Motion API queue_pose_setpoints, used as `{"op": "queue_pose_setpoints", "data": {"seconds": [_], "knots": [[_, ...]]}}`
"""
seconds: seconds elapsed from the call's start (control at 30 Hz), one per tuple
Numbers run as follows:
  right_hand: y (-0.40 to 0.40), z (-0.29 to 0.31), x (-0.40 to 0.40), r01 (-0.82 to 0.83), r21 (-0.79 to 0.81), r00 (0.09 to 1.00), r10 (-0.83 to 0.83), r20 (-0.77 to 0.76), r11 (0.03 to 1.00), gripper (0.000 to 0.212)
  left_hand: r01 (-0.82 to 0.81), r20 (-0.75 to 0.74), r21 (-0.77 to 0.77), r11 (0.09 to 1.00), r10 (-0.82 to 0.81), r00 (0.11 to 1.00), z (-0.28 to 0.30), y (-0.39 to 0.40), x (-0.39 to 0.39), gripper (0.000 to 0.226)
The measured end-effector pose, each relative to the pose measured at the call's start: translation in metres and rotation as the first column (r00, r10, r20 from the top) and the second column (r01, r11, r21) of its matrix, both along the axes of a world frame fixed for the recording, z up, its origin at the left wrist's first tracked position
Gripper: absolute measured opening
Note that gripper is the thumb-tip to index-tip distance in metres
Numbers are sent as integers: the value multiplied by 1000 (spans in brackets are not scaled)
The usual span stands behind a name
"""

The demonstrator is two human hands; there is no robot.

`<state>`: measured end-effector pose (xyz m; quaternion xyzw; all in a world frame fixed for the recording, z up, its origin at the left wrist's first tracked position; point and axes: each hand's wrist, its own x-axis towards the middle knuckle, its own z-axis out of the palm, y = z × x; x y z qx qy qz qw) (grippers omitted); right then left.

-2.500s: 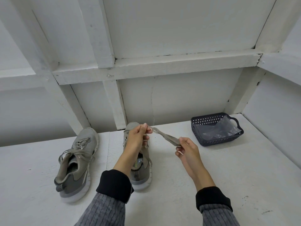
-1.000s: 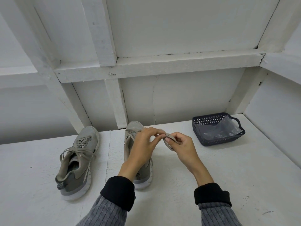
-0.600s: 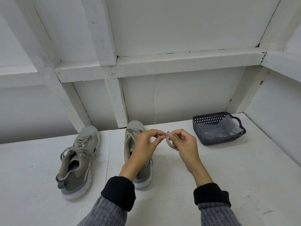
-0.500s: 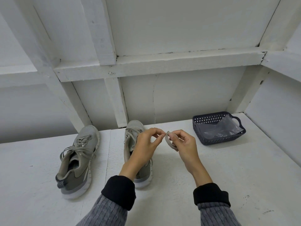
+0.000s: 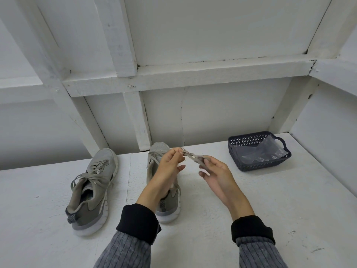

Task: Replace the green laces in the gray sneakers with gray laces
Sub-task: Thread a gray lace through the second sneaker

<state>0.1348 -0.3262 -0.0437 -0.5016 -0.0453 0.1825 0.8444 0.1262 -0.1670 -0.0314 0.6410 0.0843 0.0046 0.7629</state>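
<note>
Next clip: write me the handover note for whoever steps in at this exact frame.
Left hand pinches one end of a lace; right hand holds the other end, the lace stretched between them above the table.
Left sneaker stands laced and tied. Right sneaker, under the left hand, has lacing at the toe; the rest is hidden.
Basket at the far right holds a clear plastic bag.
Lace colours look alike here, so I cannot tell which swaps are done.
Left: deal with the held lace and check both shoes.
</note>
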Motion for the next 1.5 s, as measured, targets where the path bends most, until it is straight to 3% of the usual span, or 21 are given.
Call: {"op": "queue_pose_setpoints", "data": {"seconds": [0.13,0.23,0.3,0.43,0.57,0.7,0.83,1.0,1.07,1.17,1.5], "knots": [[4,4,-3,139,424,964,-24,-264,895,15,-23,-21,-96,995,21,1000,0,-3,1,24],[8,3,-5,248,569,932,-32,-362,784,9,-17,-27,-99,995,15,1000,-3,-6,0,23],[8,2,-3,259,580,923,-20,-385,773,14,-51,-37,-138,989,47,998,-5,-5,1,26],[3,-3,-1,126,330,945,-13,-327,936,36,-81,-58,-118,990,75,996,-9,3,6,27],[-1,-11,-2,76,136,958,-35,-284,988,26,-59,-23,39,997,60,998,-14,2,6,24],[-12,-16,-1,196,312,922,-67,-381,930,24,-109,42,152,982,104,994,-19,4,9,19],[-14,-19,-1,100,350,934,33,-355,931,31,-122,92,233,965,103,990,-22,-2,9,16],[-14,-28,0,3,39,976,6,-216,999,34,-189,92,199,962,174,980,-21,-2,12,14],[-12,-28,-1,44,-196,996,-58,-67,980,27,-207,87,173,963,195,977,-21,1,12,14],[-4,-23,-2,155,-471,987,-118,107,868,6,-205,84,160,966,194,977,-19,4,11,13],[18,-27,-2,288,-619,923,-40,383,730,7,-70,74,191,979,56,996,-12,-2,6,12]]}}
